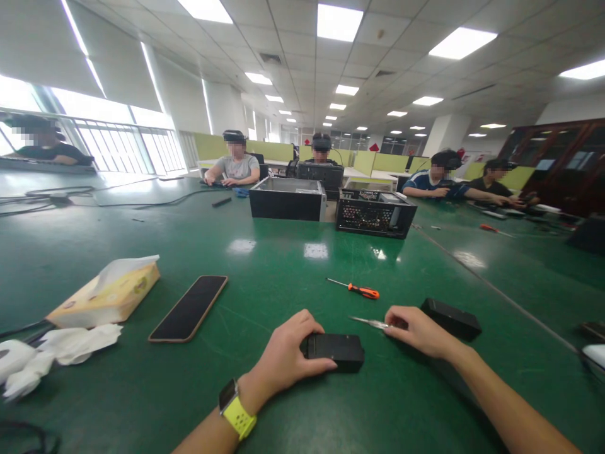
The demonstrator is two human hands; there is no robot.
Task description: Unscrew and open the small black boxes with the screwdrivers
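Observation:
My left hand (290, 353), with a yellow-strapped watch on its wrist, grips a small black rectangular box (338, 352) lying on the green table (265, 265). Thumb and fingers close round the box's left end. My right hand (418, 329) rests just above the tabletop to the right of that box. Its fingers pinch a pair of slim metal tweezers (373, 323), whose tips point left. Right behind this hand lies a second black box (451, 318). Beyond both hands is a screwdriver (363, 291) with an orange and black handle, its shaft pointing left.
A phone (191, 309) lies left of my hands, with a tissue pack (108, 293) and crumpled tissues (70, 347) farther left. Two computer cases (287, 200) (375, 214) stand across the table. Another screwdriver (491, 229) lies at the far right. Several people sit around the table.

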